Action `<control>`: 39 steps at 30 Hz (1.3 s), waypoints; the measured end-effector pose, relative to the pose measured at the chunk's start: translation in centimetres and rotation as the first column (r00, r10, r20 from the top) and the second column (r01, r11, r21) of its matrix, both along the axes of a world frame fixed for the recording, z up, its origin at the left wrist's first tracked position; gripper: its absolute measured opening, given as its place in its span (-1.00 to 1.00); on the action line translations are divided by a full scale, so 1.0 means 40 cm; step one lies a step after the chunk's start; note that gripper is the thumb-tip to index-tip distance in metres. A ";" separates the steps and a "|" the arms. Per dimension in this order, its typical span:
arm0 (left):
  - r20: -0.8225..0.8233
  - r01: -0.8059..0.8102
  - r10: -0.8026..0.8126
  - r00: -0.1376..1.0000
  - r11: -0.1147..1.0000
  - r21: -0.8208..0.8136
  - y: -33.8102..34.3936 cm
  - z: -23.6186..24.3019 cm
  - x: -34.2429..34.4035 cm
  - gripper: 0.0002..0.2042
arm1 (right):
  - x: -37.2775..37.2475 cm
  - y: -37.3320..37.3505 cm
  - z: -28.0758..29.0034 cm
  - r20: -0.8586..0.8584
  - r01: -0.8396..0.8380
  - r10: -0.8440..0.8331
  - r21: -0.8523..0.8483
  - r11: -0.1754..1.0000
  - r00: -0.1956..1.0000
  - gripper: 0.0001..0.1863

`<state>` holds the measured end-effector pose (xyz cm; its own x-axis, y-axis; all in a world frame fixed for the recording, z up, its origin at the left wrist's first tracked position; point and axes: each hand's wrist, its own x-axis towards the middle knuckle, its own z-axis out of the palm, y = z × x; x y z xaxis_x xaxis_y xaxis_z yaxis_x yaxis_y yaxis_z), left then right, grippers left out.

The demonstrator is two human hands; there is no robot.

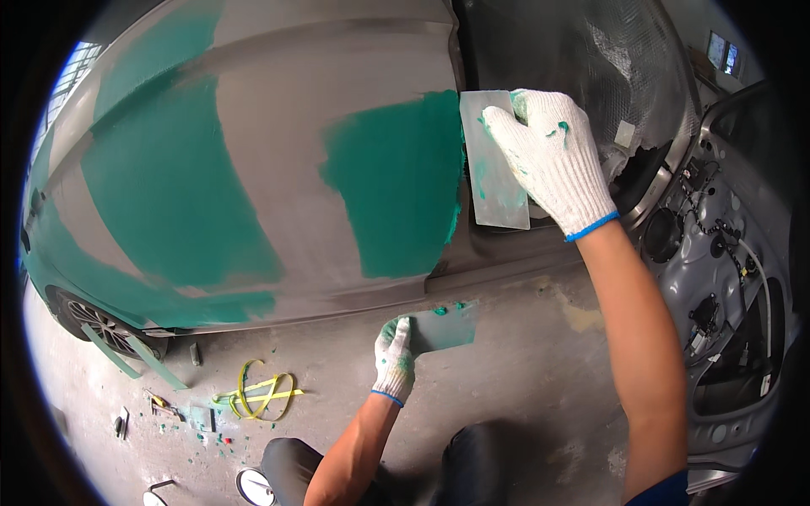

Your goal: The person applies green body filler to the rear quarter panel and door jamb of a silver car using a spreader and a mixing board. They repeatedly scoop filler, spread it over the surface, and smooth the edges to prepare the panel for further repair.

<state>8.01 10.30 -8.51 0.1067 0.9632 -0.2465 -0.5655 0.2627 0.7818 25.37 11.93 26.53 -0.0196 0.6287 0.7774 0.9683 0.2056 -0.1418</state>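
Note:
Both of my hands wear white knit gloves with blue cuffs and green smears. My right hand (557,156) is closed on a pale, translucent flat filler spreader (499,190). Its left edge lies along the border of a wet-looking green filler patch (392,185) on the grey car body panel (287,110), beside the door opening. Lower down and away from the panel, my left hand (393,358) pinches a second flat, see-through spreader (447,331) by its left end. Small green filler dabs sit on that plate's upper edge. Another broad green area (169,190) covers the panel further left.
An open car door (717,278) with bared wiring and speaker stands at the right. A wheel (97,320) is at the left, with green strips (156,364) leaning by it. Yellow tape (257,392), small tools and green crumbs lie on the concrete floor (523,371).

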 end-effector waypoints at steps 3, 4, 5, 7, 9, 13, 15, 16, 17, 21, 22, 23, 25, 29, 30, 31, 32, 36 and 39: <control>0.035 -0.038 0.038 0.999 0.999 0.015 0.055 -0.007 0.061 -0.73 | -0.003 -0.003 0.000 0.024 -0.013 0.012 0.004 1.000 1.000 -0.62; 0.053 -0.046 0.045 0.998 0.999 0.020 0.070 -0.007 0.074 -0.73 | -0.001 -0.002 -0.003 0.064 -0.025 0.022 0.035 0.999 0.998 -0.61; 0.071 -0.056 0.054 0.996 0.998 0.026 0.083 -0.007 0.085 -0.73 | -0.006 0.000 -0.003 0.042 -0.016 0.014 0.032 0.999 0.999 -0.60; 0.080 -0.079 0.075 0.994 0.996 0.037 0.105 -0.020 0.097 -0.74 | -0.006 -0.002 0.000 0.033 -0.011 0.011 0.011 1.000 0.999 -0.61; 0.094 -0.098 0.094 0.991 0.995 0.031 0.113 -0.024 0.105 -0.73 | 0.004 0.004 -0.001 -0.031 -0.010 0.009 -0.035 0.999 0.999 -0.60; 0.091 -0.126 0.123 0.988 0.992 0.021 0.105 -0.020 0.115 -0.73 | 0.000 -0.003 0.004 -0.026 -0.044 0.044 -0.027 0.999 0.999 -0.60; 0.112 -0.134 0.131 0.985 0.991 0.019 0.103 -0.020 0.118 -0.73 | 0.000 0.003 0.000 0.052 -0.020 0.020 -0.007 1.000 0.998 -0.61; 0.116 -0.144 0.142 0.983 0.990 0.007 0.101 -0.018 0.121 -0.73 | 0.000 0.004 -0.001 0.090 -0.006 0.006 0.005 1.000 0.996 -0.62; 0.121 -0.153 0.152 0.981 0.988 -0.004 0.099 -0.016 0.125 -0.73 | -0.003 0.003 -0.001 0.077 -0.004 0.006 -0.018 1.000 0.997 -0.62; 0.120 -0.182 0.181 0.976 0.983 -0.009 0.098 -0.005 0.129 -0.71 | -0.024 -0.008 -0.007 0.030 -0.004 0.007 -0.086 0.996 1.000 -0.63; 0.121 -0.185 0.185 0.975 0.983 -0.007 0.101 -0.007 0.129 -0.71 | -0.028 -0.012 -0.011 0.020 -0.006 0.008 -0.097 0.995 1.000 -0.63; 0.122 -0.189 0.189 0.974 0.982 -0.006 0.105 -0.010 0.128 -0.72 | -0.027 -0.011 -0.018 0.025 -0.017 0.020 -0.086 0.996 0.999 -0.63; 0.131 -0.198 0.197 0.972 0.980 -0.010 0.111 -0.012 0.136 -0.72 | -0.029 -0.015 -0.031 -0.010 -0.006 0.005 -0.102 0.995 1.000 -0.63; 0.154 -0.200 0.202 0.967 0.979 -0.028 0.111 -0.011 0.138 -0.72 | -0.031 -0.022 -0.050 0.020 0.018 -0.016 -0.101 0.995 1.000 -0.63; 0.164 -0.190 0.194 0.967 0.981 -0.037 0.109 -0.006 0.138 -0.73 | -0.029 -0.023 -0.056 0.030 0.013 -0.010 -0.092 0.996 1.000 -0.63; 0.174 -0.180 0.185 0.967 0.983 -0.047 0.104 0.000 0.137 -0.73 | -0.025 -0.024 -0.062 0.047 0.017 -0.013 -0.091 0.996 0.999 -0.63; 0.185 -0.168 0.176 0.967 0.984 -0.057 0.101 0.004 0.138 -0.74 | -0.018 -0.025 -0.068 0.064 0.022 -0.016 -0.089 0.996 0.998 -0.63; 0.176 -0.190 0.201 0.964 0.979 -0.075 0.100 -0.006 0.134 -0.74 | -0.018 -0.020 -0.097 0.024 0.019 -0.017 -0.108 0.994 1.000 -0.63; 0.173 -0.202 0.213 0.962 0.976 -0.079 0.100 -0.012 0.134 -0.74 | -0.019 -0.022 -0.108 -0.018 -0.037 0.035 -0.123 0.992 0.999 -0.63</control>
<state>13.35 14.32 -9.01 -0.0467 0.9528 -0.2999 -0.7421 0.1679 0.6489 24.60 11.05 22.19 -0.0322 0.7189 0.6943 0.9581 0.2200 -0.1833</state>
